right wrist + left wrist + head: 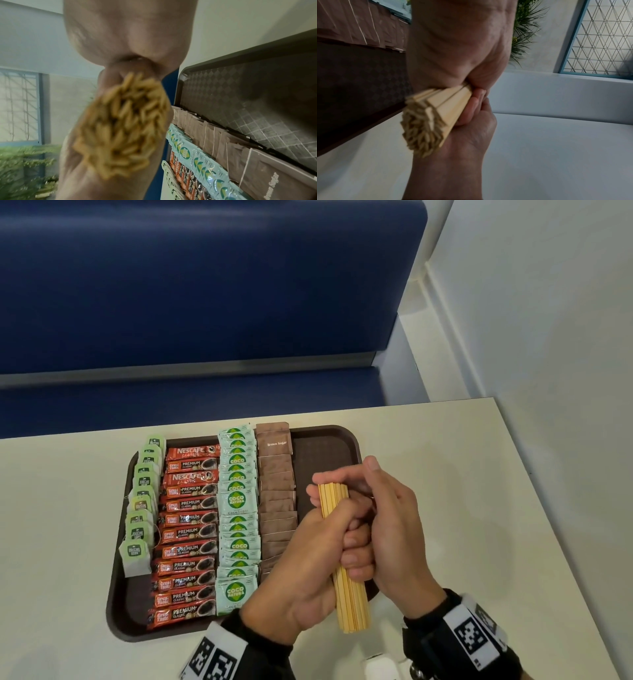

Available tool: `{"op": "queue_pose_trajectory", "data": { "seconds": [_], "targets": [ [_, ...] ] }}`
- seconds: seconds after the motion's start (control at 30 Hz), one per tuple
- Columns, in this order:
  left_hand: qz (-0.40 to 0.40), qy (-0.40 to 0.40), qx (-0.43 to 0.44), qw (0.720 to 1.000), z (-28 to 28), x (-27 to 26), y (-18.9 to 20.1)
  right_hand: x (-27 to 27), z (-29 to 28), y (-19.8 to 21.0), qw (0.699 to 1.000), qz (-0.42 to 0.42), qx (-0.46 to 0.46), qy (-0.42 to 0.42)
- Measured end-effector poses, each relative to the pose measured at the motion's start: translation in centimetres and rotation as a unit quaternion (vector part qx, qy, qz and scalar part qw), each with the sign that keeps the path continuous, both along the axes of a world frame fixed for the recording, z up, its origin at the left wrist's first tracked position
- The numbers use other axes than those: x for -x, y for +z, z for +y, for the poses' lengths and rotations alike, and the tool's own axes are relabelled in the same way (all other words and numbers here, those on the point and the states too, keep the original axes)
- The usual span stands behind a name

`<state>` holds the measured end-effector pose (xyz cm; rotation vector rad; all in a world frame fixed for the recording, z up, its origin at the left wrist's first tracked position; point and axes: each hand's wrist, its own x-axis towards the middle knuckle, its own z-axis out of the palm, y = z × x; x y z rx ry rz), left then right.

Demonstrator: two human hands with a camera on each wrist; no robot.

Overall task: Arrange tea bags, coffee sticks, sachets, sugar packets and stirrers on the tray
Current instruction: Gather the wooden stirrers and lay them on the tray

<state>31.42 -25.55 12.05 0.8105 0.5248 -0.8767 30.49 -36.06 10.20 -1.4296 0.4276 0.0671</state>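
Observation:
A thick bundle of wooden stirrers (pixel 346 577) (pixel 429 117) (pixel 123 128) is held above the right side of the brown tray (pixel 329 436). My left hand (pixel 308 570) grips it around the middle, and my right hand (pixel 383 518) wraps it from the right, fingers over the far end. On the tray lie rows of green tea bags (pixel 142 501), red coffee sticks (pixel 188 532), pale green coco sugar sachets (pixel 238 518) and brown sugar packets (pixel 277 491). The tray's right strip (pixel 257 101) is bare.
The tray sits on a cream table (pixel 445 474) whose right edge runs diagonally. A blue padded bench (pixel 205 285) stands behind the table. A white wall (pixel 548 302) closes the right side. A small white object (pixel 380 666) lies at the near edge.

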Motion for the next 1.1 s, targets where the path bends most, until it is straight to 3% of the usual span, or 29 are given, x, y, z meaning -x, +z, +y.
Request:
{"op": "queue_pose_trajectory", "data": {
  "seconds": [0.1,0.27,0.37,0.43,0.53,0.63,0.7,0.77,0.83,0.9,1.0,1.1],
  "targets": [
    [-0.033,0.053,-0.015,0.998,0.0,-0.7,-0.3,0.3,-0.6,-0.6,0.99,0.016,-0.129,-0.059],
    [-0.068,0.218,-0.019,0.973,0.3,-2.2,-1.0,2.2,0.2,-1.8,0.906,0.115,-0.377,-0.156],
    [-0.082,0.227,-0.039,0.97,-0.5,-1.4,-1.6,2.6,1.4,-2.1,0.858,0.137,-0.461,-0.183],
    [-0.096,0.223,-0.055,0.968,-1.1,-0.6,-2.1,2.4,1.9,-2.3,0.846,0.141,-0.47,-0.208],
    [-0.094,0.222,-0.062,0.969,-1.6,-0.3,-2.4,2.4,2.4,-2.8,0.857,0.147,-0.438,-0.23],
    [-0.059,0.219,-0.06,0.972,-1.3,-0.3,-2.9,3.0,2.5,-3.1,0.901,0.147,-0.355,-0.202],
    [-0.051,0.216,-0.076,0.972,-0.9,-0.3,-3.4,3.3,1.9,-3.0,0.955,0.141,-0.227,-0.132],
    [-0.067,0.19,-0.115,0.973,-0.5,-0.5,-3.4,3.8,0.9,-2.8,0.993,0.113,-0.039,-0.024],
    [-0.089,0.158,-0.162,0.97,-0.4,-0.7,-3.3,4.2,-0.5,-2.3,0.991,0.079,0.076,0.078],
    [-0.122,0.109,-0.228,0.96,-0.4,-0.7,-3.6,4.4,-1.9,-1.2,0.973,0.086,0.128,0.171],
    [-0.138,0.011,-0.234,0.962,-0.2,-0.2,-3.8,3.8,-3.1,0.0,0.941,0.115,0.142,0.285],
    [-0.125,-0.044,-0.22,0.966,0.2,0.1,-4.2,2.7,-3.5,0.1,0.926,0.124,0.136,0.329]
  ]
}}
